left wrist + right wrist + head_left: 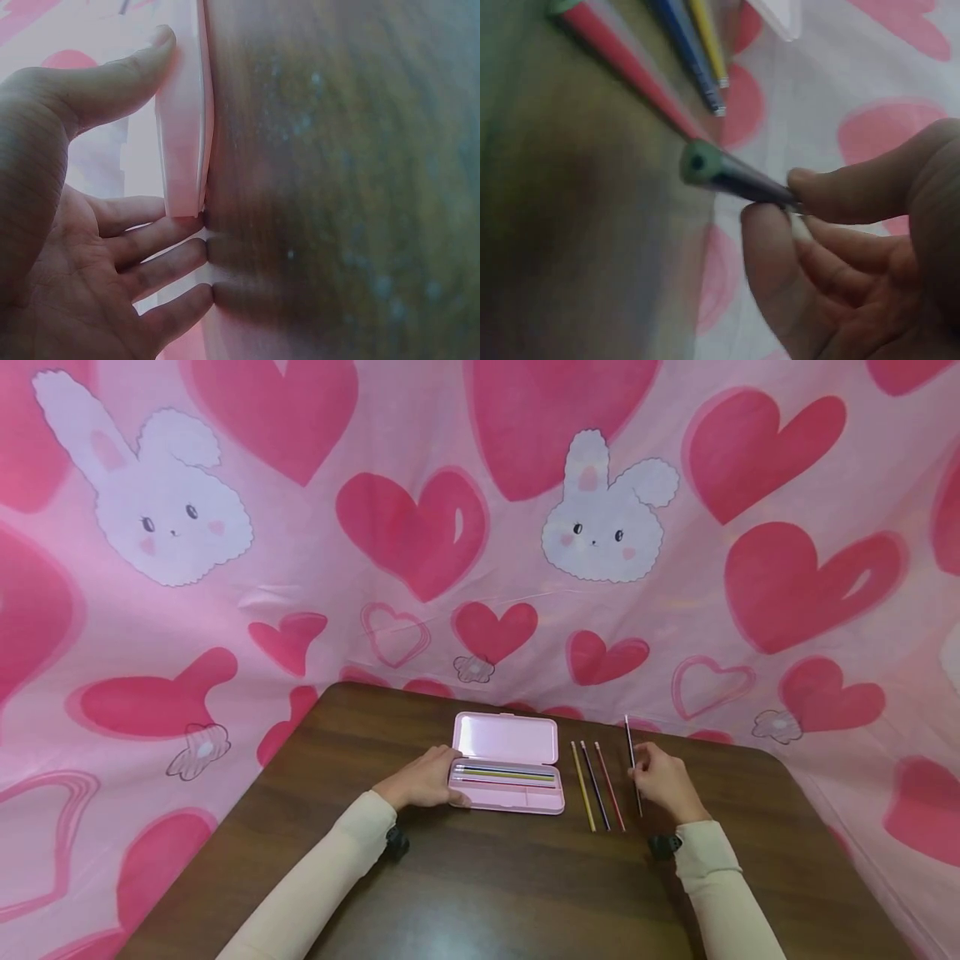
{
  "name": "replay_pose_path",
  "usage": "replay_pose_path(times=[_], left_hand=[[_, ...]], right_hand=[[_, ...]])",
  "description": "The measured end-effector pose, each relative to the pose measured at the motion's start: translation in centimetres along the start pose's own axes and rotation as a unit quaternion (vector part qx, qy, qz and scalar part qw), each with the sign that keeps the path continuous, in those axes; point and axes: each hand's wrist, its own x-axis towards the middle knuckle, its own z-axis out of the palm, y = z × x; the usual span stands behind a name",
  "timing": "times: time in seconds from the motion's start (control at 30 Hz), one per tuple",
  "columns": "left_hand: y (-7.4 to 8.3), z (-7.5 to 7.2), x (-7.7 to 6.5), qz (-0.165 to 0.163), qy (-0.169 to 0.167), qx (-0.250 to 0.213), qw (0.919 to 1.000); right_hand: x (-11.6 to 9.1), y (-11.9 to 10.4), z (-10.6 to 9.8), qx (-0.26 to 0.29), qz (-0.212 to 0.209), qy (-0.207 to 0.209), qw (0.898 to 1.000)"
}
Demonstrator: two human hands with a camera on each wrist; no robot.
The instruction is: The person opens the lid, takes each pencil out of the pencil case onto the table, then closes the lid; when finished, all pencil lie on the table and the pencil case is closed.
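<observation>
A pink pencil case (491, 796) lies with its lid (506, 737) raised at the back. Several pencils (510, 773) rest in its rear part; dividers split the front part. My left hand (422, 778) holds the case's left end, thumb at the front corner and fingers toward the hinge. In the left wrist view the thumb (127, 82) touches the pink wall. Between thumb and fingertips, my right hand (663, 781) pinches a black pencil (631, 737), which slants clear of its neighbours. Its blunt greenish end (699, 162) faces the right wrist camera.
Between the case and my right hand, a yellow pencil (583, 789), a dark blue pencil (596, 787) and a red pencil (611, 787) lie side by side. They are on the brown wooden table (480, 893). Heart-and-rabbit cloth (510, 552) hangs behind the table.
</observation>
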Motion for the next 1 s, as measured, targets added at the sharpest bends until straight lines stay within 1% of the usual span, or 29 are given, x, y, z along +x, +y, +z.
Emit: replay_pose_path(times=[0.1,0.17,0.23,0.37,0.63,0.9,1.0], left_hand=[[0.0,0.0,0.0,0.001,-0.002,0.001,1.0000],[0.0,0.0,0.0,-0.002,-0.004,0.000,1.0000],[0.0,0.0,0.0,-0.004,-0.005,-0.001,1.0000],[0.1,0.0,0.0,-0.007,-0.005,-0.004,1.0000],[0.1,-0.1,-0.1,0.000,0.000,-0.004,1.0000],[0.2,-0.1,-0.1,-0.006,-0.001,0.001,1.0000],[0.3,-0.1,-0.1,-0.007,-0.001,0.001,1.0000]], right_hand=[[-0.1,0.5,0.7,0.004,0.027,-0.062,0.998],[-0.1,0.7,1.1,-0.008,0.034,-0.087,0.996],[-0.1,0.8,1.4,-0.021,0.033,-0.104,0.994],[0.1,0.8,1.6,-0.035,0.027,-0.113,0.993],[0.1,0.6,1.7,-0.069,0.016,-0.110,0.991],[-0.2,0.2,1.6,-0.052,0.033,-0.128,0.990],[-0.2,0.1,1.4,-0.040,0.038,-0.129,0.990]])
